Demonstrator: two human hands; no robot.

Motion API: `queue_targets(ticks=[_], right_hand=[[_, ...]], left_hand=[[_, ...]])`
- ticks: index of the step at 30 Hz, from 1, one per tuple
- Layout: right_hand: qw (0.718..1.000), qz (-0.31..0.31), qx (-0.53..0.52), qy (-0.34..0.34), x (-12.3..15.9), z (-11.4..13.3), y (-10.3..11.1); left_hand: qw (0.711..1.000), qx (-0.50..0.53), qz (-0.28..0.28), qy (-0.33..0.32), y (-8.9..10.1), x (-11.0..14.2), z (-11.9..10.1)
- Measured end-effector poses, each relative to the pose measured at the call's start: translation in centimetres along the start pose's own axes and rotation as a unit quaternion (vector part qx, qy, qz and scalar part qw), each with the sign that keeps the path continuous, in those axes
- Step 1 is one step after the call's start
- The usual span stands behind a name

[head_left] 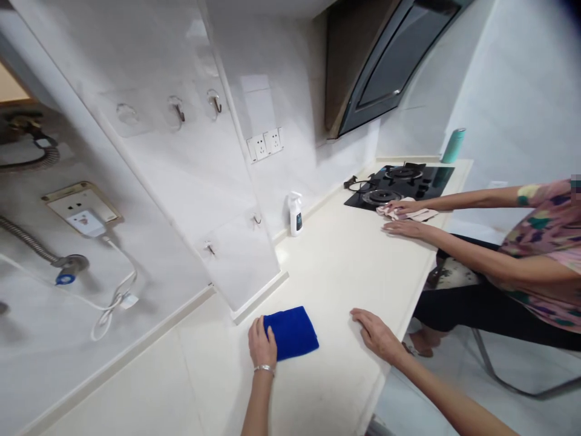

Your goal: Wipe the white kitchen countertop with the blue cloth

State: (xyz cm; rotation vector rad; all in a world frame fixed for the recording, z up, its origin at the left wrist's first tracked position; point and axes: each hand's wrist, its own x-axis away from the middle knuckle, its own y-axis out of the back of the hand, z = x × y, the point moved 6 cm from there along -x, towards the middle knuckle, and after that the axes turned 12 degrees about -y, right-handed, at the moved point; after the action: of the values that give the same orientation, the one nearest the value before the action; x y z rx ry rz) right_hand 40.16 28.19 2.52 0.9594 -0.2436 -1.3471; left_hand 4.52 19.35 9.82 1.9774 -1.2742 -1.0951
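Observation:
A folded blue cloth point(293, 333) lies flat on the pale countertop point(318, 387). My left hand point(262, 345), with a bracelet at the wrist, holds the cloth by its left edge, the thumb lying over it. To the right of the cloth, my right hand point(374, 334) rests on the counter close to its front edge. Its fingers are stretched out and loosely bent, with nothing in them.
Another person point(540, 266) sits at the right, one hand on a pinkish cloth point(411, 211) by the black gas hob point(399, 184). A white spray bottle point(295, 215) stands against the wall. A green bottle point(453, 146) is in the far corner, and a range hood point(385, 66) hangs above.

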Motion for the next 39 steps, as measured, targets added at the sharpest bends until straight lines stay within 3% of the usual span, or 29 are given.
queue_targets(ticks=[3,7,10,13,17,21,25,27,30,34,36,39], right_hand=[[1.0,-0.002,-0.003,-0.003,0.0,-0.1,-0.1],[1.0,-0.015,0.0,-0.025,-0.3,0.9,-1.0],[0.999,-0.007,0.008,-0.036,-0.5,3.8,-2.8],[0.998,0.041,-0.009,-0.048,-0.4,7.9,-5.5],[0.993,0.088,-0.013,-0.083,-0.6,12.6,-8.5],[0.982,0.148,-0.009,-0.114,-0.9,15.1,-10.2],[0.983,0.143,-0.036,-0.11,-0.8,16.3,-9.3],[0.981,0.136,-0.102,-0.097,-0.6,17.5,-8.0],[0.936,0.198,-0.278,-0.087,0.0,20.0,-6.5],[0.802,0.324,-0.491,-0.104,1.7,23.5,-5.7],[0.753,0.339,-0.546,-0.139,2.4,24.0,-5.6],[0.717,0.354,-0.568,-0.196,3.3,23.8,-5.7]], left_hand=[[0.999,0.008,0.035,0.015,0.3,-0.3,2.2],[0.994,0.035,0.104,-0.013,0.1,-1.0,2.0],[0.988,0.032,0.151,-0.015,0.4,-1.1,1.6],[0.981,0.025,0.191,-0.025,1.1,-0.4,1.3],[0.977,0.03,0.2,-0.072,2.4,1.2,-0.2],[0.972,0.066,0.204,-0.1,3.8,2.7,-2.1],[0.972,0.127,0.184,-0.073,6.1,3.2,-3.6],[0.97,0.171,0.166,-0.057,7.2,3.0,-4.5],[0.959,0.249,0.134,-0.026,8.1,2.6,-5.7],[0.924,0.36,0.124,0.036,7.8,2.7,-6.4],[0.899,0.409,0.14,0.069,7.2,3.3,-6.3],[0.863,0.467,0.163,0.106,6.3,4.7,-6.2]])
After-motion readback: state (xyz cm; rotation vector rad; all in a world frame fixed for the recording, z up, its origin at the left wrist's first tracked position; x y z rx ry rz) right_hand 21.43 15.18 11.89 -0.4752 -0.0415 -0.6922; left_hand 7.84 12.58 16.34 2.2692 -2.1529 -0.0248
